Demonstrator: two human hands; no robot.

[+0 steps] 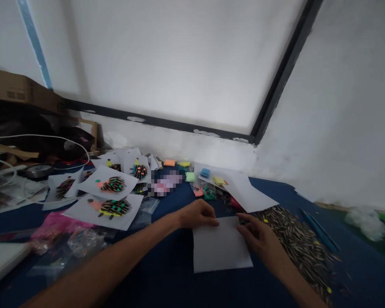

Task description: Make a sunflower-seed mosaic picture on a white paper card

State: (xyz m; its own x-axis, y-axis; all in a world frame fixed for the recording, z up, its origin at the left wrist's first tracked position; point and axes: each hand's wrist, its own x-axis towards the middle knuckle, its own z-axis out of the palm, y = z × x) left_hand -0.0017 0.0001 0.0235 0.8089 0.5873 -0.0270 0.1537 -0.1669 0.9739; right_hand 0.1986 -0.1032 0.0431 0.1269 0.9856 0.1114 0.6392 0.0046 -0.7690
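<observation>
A blank white sheet of paper (221, 248) is in front of me above the blue tablecloth. My left hand (197, 215) grips its upper left edge, the thumb lying across the paper and the other fingers curled. At the upper right corner, my right hand (259, 235) holds the same sheet between thumb and forefinger. Just right of that hand spreads a large heap of striped sunflower seeds (295, 244). Beyond the sheet lie small packs of coloured modelling clay, among them a blue one (205, 172) and a yellow one (220, 181).
At left lie several sheets bearing seed-covered hedgehog figures (114, 207). Pink plastic wrapping (59, 229) and clear bags are nearer me. A blue pen-like tool (321, 231) lies right of the seeds. More white paper (247, 192) rests by the wall; a cardboard box (22, 90) stands far left.
</observation>
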